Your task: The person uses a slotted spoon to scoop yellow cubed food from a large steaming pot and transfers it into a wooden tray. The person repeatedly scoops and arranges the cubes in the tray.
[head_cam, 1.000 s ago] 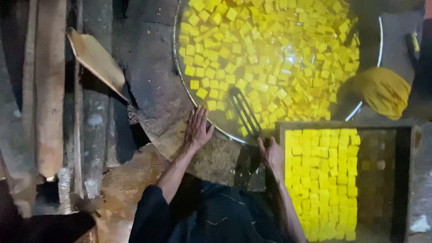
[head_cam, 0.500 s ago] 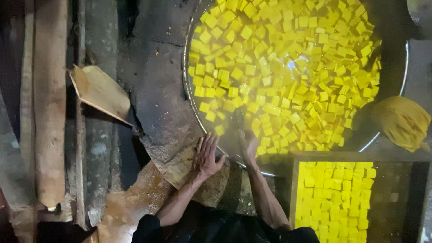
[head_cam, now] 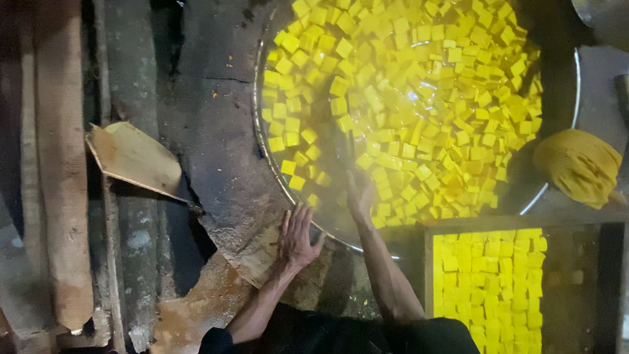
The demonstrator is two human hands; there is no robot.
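The right hand [head_cam: 360, 193] is closing round a dark utensil [head_cam: 347, 154], its long axis running straight ahead into the yellow cubes [head_cam: 419, 98]; the left hand [head_cam: 298, 236] is lying open on the pan's rim [head_cam: 262, 141] alongside.

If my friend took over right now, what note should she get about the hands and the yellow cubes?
Left hand: open, flat on the stone ledge beside the pan rim.
Right hand: reaching into the big round pan, its grip on a dark utensil; steam blurs it.
Yellow cubes float in the pan's liquid.
More cut cubes fill the wooden tray at lower right.
A yellow cloth bundle lies right of the pan.
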